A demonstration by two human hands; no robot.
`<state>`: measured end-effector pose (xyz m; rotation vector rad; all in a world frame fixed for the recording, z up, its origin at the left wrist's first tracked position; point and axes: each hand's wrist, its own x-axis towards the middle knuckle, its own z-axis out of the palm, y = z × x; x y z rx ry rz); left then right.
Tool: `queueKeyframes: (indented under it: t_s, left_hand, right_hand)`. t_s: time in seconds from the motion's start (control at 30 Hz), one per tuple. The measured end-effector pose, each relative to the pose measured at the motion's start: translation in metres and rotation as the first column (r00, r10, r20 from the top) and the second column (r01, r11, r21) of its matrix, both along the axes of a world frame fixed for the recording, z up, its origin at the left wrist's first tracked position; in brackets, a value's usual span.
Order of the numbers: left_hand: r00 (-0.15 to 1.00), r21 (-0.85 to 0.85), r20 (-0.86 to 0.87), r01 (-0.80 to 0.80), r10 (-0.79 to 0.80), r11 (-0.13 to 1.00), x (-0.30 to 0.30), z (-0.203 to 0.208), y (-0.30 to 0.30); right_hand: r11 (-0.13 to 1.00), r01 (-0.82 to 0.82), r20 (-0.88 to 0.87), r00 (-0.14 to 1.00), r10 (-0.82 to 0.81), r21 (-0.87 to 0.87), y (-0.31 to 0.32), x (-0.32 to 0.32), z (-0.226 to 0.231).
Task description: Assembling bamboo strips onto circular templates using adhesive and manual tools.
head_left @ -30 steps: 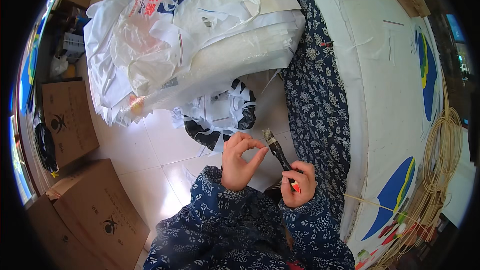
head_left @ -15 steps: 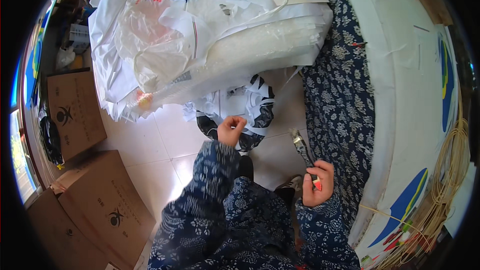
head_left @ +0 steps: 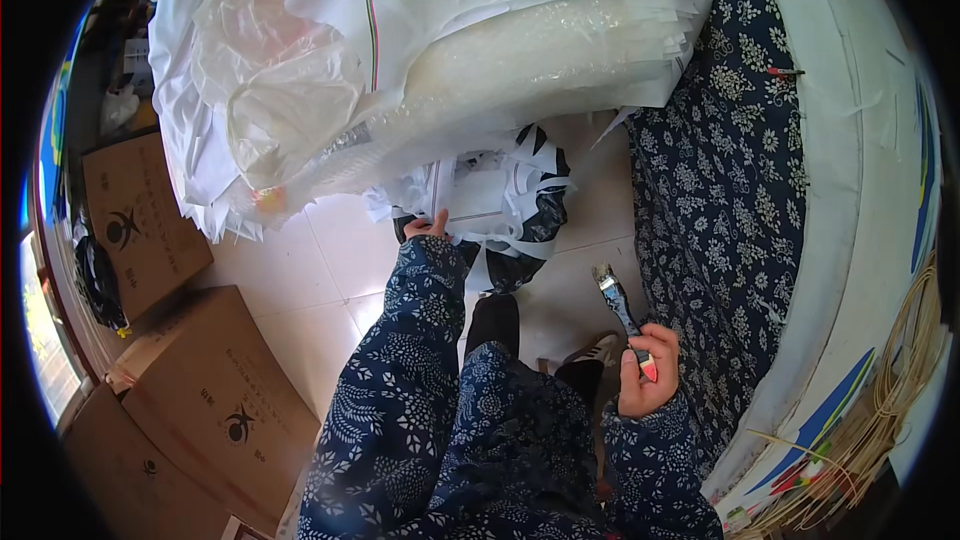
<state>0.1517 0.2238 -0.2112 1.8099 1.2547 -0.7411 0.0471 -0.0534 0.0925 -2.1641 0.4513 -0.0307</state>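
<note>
My left hand (head_left: pixel 428 227) is at the near left edge of a bin lined with a black plastic bag (head_left: pixel 538 232). Its thumb and fingers are apart, and I see nothing held in them. White paper scraps (head_left: pixel 478 192) and strips fill the bin, some hanging over its rim. On the right, my right hand (head_left: pixel 652 370) is closed around the handle of a paintbrush (head_left: pixel 622 312). The brush's bristles point up and away from me, and the handle's end is red.
Above the bin hangs a bulky stack of white sheets (head_left: pixel 560 50) with a translucent plastic bag (head_left: pixel 290 90) on it. Cardboard boxes (head_left: pixel 215 390) stand at left. A table draped in blue floral cloth (head_left: pixel 715 170) runs along the right, with coiled thin strips (head_left: pixel 890 400) on it.
My left hand has moved down and left to the bin's edge, its pinched fingers now apart. The view has shifted slightly; my right hand still holds the paintbrush.
</note>
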Motion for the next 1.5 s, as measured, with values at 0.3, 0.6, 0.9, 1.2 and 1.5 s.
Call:
queueKeyframes:
  t_s: [0.3, 0.6, 0.9, 1.2, 1.5]
  left_hand:
    - [0.983, -0.279, 0.150, -0.061, 0.106, 0.958, 0.005, 0.021, 0.014]
    - [0.841, -0.646, 0.073, -0.370, 0.537, 0.668, -0.014, 0.038, 0.006]
    - [0.782, -0.836, 0.022, -0.328, 0.623, 0.441, -0.022, 0.065, -0.001]
    - [0.844, -0.275, 0.384, 0.491, -0.373, 0.827, -0.025, 0.097, 0.167]
    - [0.702, -0.299, 0.662, 0.569, -0.263, 0.766, -0.097, 0.252, -0.067]
  right_hand:
    - [0.999, 0.000, 0.000, 1.000, 0.000, 0.034, 0.003, 0.005, 0.012]
    - [0.999, 0.001, 0.021, 1.000, -0.002, 0.036, -0.004, -0.004, 0.027]
    - [0.996, 0.010, 0.005, 1.000, -0.011, 0.087, 0.000, -0.018, 0.037]
    - [0.741, 0.306, 0.080, 0.897, -0.435, 0.598, 0.005, -0.029, 0.122]
    - [0.698, 0.434, 0.204, 0.748, -0.631, 0.570, -0.119, -0.209, 0.214]
